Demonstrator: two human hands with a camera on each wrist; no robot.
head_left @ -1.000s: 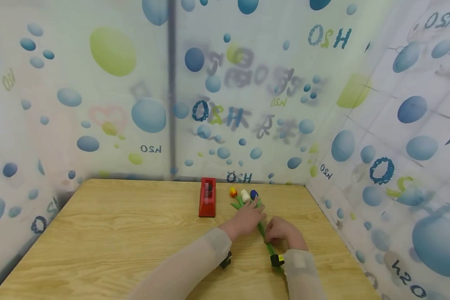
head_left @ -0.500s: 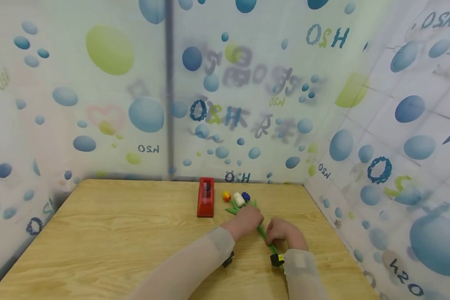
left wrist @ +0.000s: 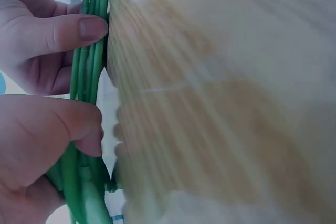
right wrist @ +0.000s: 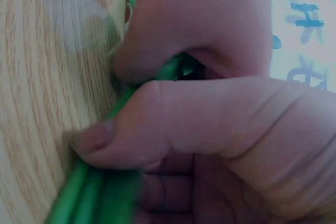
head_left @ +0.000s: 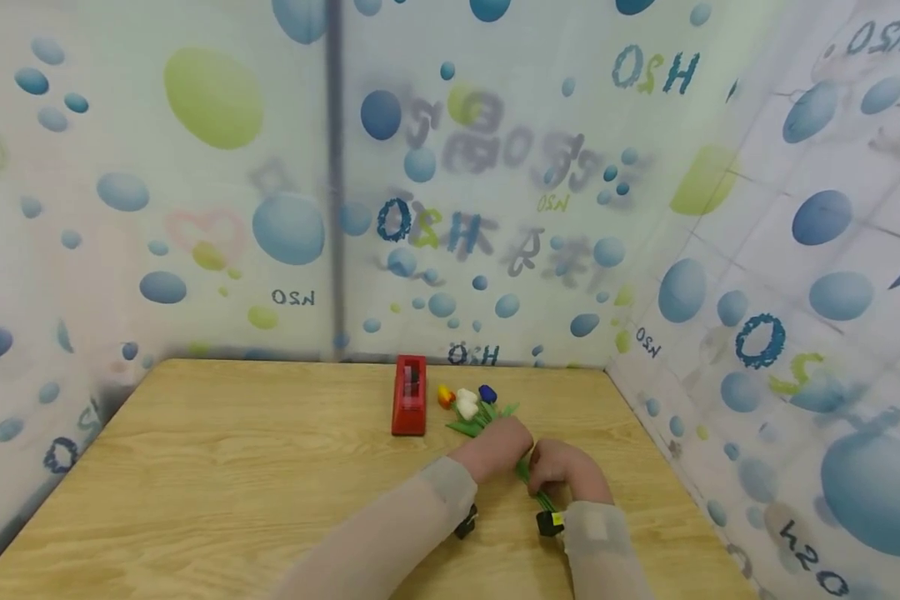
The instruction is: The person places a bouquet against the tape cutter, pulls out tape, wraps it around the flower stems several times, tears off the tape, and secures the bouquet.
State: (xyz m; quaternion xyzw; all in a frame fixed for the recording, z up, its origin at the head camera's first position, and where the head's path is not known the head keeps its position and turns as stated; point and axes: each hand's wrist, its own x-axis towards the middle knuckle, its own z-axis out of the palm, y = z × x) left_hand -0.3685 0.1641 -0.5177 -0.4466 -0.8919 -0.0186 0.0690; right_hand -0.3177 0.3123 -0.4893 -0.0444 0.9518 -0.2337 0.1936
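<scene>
A bunch of tulips lies slantwise over the table, their green stems (left wrist: 94,72) gathered side by side. At the far end show a red-and-yellow tulip (head_left: 446,396), white tulip heads (head_left: 467,404) and a blue tulip (head_left: 487,393), above spread green leaves (head_left: 465,428). My left hand (head_left: 498,447) grips the bunch just below the leaves, thumb and fingers curled round it. Lower down, close beside it, my right hand (head_left: 566,468) pinches the stems, its thumb (right wrist: 100,137) laid across them. The stem ends are partly hidden behind the right wrist.
A red stand-like object (head_left: 409,396) with a dark slot sits left of the flowers, near the back of the wooden table (head_left: 232,467). Printed curtains (head_left: 217,275) enclose the back and sides. A small black device (head_left: 550,523) sits at the right wrist.
My left hand has gone from spread fingers over the leaves to gripping the stems, and sits slightly lower, nearer the right hand. The flower heads have shifted left and slightly down.
</scene>
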